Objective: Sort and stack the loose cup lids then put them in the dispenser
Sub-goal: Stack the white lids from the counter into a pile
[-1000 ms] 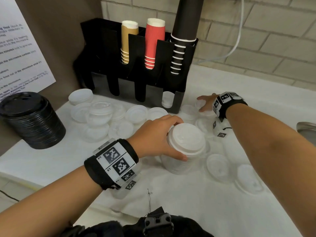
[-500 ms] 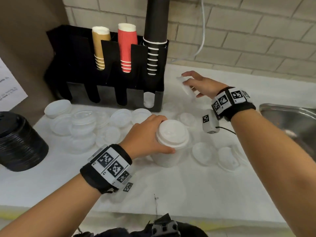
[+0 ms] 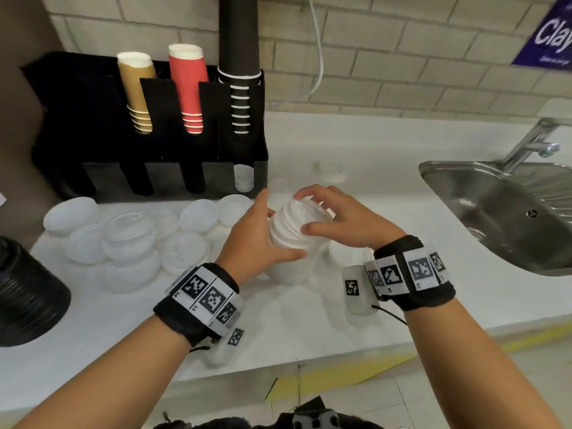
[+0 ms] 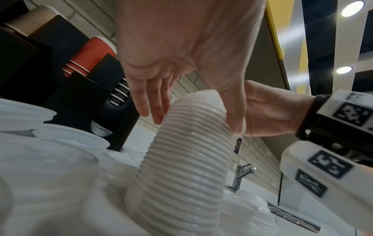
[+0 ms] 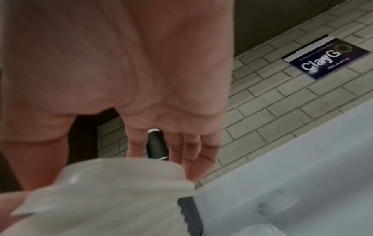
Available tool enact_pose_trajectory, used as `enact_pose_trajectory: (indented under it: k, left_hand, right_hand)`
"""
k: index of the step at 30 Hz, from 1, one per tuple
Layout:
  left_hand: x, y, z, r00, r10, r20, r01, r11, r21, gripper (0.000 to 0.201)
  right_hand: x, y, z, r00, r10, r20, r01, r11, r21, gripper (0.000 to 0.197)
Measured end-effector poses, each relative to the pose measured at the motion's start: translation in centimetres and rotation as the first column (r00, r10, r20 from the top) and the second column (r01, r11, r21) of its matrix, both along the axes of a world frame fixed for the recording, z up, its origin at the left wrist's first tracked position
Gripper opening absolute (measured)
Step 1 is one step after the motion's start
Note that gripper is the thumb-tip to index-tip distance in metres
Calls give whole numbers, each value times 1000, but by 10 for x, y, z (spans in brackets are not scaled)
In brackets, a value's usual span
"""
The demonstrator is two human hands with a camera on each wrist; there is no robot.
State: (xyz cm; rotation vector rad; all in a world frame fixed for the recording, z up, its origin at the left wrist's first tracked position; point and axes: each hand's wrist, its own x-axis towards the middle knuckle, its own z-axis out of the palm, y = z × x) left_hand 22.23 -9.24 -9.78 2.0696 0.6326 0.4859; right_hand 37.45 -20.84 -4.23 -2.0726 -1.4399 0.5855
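A tall stack of white cup lids [image 3: 289, 267] stands on the white counter [image 3: 309, 320]; it also shows in the left wrist view as the ribbed stack [image 4: 181, 167]. My left hand [image 3: 274, 230] grips the stack near its top, thumb in front and fingers behind. My right hand [image 3: 306, 212] holds a white lid [image 5: 113, 183] over the top of the stack, thumb and fingers curled round its rim. The black dispenser [image 3: 93, 125] stands at the back left, with a few white lids in its right slot [image 3: 244, 178].
Several loose white and clear lids [image 3: 130, 236] lie left of the stack. A pile of black lids [image 3: 28, 292] sits at the far left. The dispenser holds tan, red and black cups [image 3: 188, 88]. A steel sink [image 3: 495, 212] with a tap is at the right.
My right hand has carried a lid from the back of the counter beside the dispenser onto the top of the stack. My left hand has stayed on the stack.
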Motion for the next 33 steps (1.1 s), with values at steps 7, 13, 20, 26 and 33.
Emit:
enact_pose_trajectory:
  k: [7, 13, 20, 26, 33]
  left_hand:
    - [2, 0, -4, 999, -12, 46, 12, 1000, -3, 127]
    - [3, 0, -6, 997, -6, 73, 8, 999, -33, 127]
    - [2, 3, 6, 996, -77, -35, 80, 994, 79, 100]
    - [8, 12, 20, 987, -122, -108, 137, 982, 134, 85]
    - [12, 6, 23, 982, -162, -101, 168, 984, 55, 77]
  right_hand:
    - [-12, 5, -2, 999, -1, 53, 1, 1000, -7, 52]
    - [-20, 11, 3, 981, 55, 187, -44, 997, -62, 59]
    - [-19, 13, 5, 983, 45, 178, -33, 997, -67, 60]
    - [11, 18, 22, 994, 101, -30, -105, 977, -186, 55]
    - [118, 69, 21, 931, -361, -53, 352, 927, -132, 31]
